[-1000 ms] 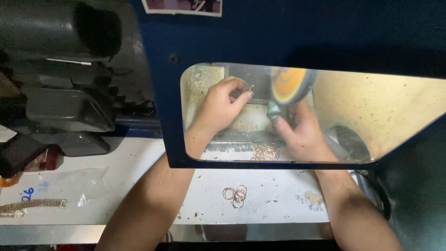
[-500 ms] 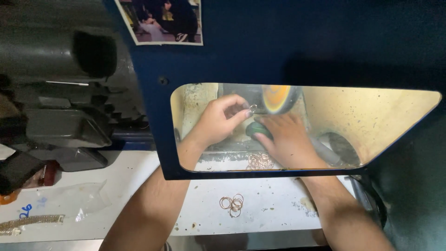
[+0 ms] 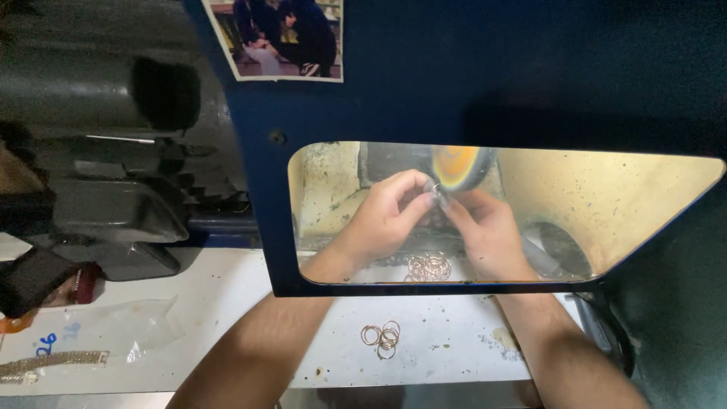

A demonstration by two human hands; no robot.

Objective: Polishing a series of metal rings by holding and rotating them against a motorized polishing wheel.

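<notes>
- Head view: left hand (image 3: 386, 216) and right hand (image 3: 485, 231) meet behind the blue shield's clear window (image 3: 644, 197), pinching one small thin metal ring (image 3: 435, 189) against the orange polishing wheel (image 3: 458, 168) at 12 o'clock.
- Each grip is narrow, fingertips closed on the ring.
- I judge the ring light, stiff and slippery; it is best held by its rim.
- More copper-coloured rings (image 3: 428, 266) lie below the hands; another small heap (image 3: 381, 337) rests on the white bench (image 3: 227, 333) at 6 o'clock.

Two hands (image 3: 386, 216), one polishing wheel (image 3: 458, 167), perhaps two ring piles (image 3: 381, 337)
</notes>
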